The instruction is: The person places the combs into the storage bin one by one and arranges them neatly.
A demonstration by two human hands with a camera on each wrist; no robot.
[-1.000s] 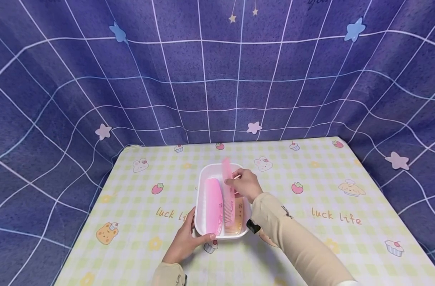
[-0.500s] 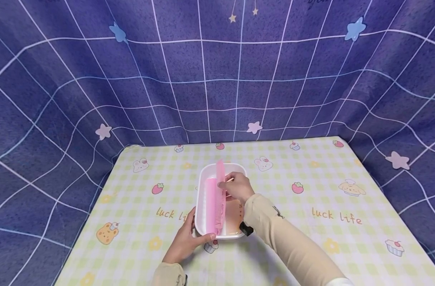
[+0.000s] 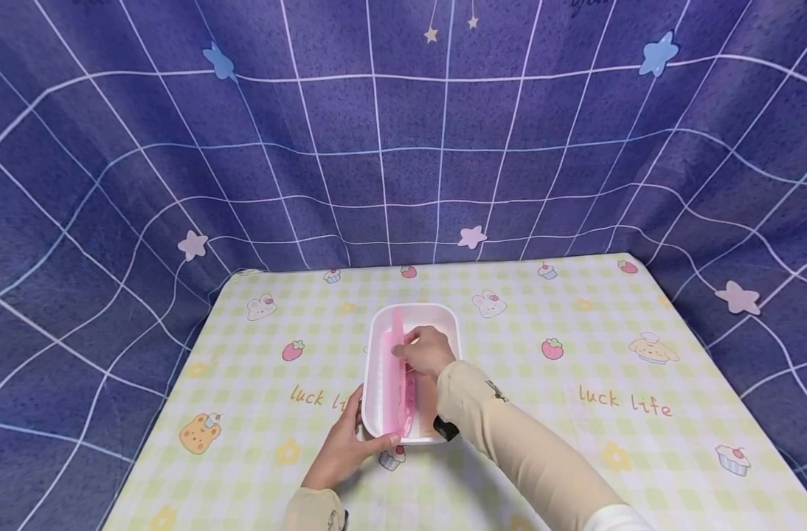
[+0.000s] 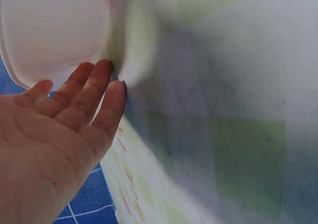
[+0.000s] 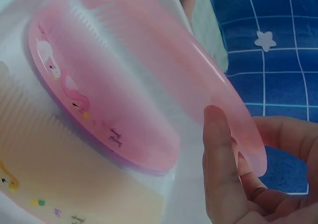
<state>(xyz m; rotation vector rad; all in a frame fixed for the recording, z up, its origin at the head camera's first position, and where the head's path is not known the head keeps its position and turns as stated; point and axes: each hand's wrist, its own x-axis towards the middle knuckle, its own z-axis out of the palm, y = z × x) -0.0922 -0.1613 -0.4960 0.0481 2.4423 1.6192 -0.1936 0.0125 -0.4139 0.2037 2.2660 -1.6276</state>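
Observation:
My right hand [image 3: 428, 351] pinches the end of a translucent pink comb [image 5: 194, 55] between thumb and fingers. The comb stands on its long edge, teeth facing inward, at the left side of a white plastic tub [image 3: 372, 383]. Beside it in the right wrist view lies a second pink comb [image 5: 99, 80] with swan pictures and a purple edge. A cream comb [image 5: 74, 159] with small printed figures lies next to that one, partly cut off by the frame. My left hand [image 3: 342, 448] holds the tub's near left corner, thumb at the near rim, fingers along the outer side.
The tub sits on a table with a green-and-white checked cloth [image 3: 244, 383] printed with cartoon animals and fruit. A dark blue curtain [image 3: 403, 177] with white grid lines and stars hangs behind the table and down both sides.
My right hand has carried the translucent pink comb leftward inside the tub and lowered it, from over the cream comb to the left side. My left hand stays at the corner.

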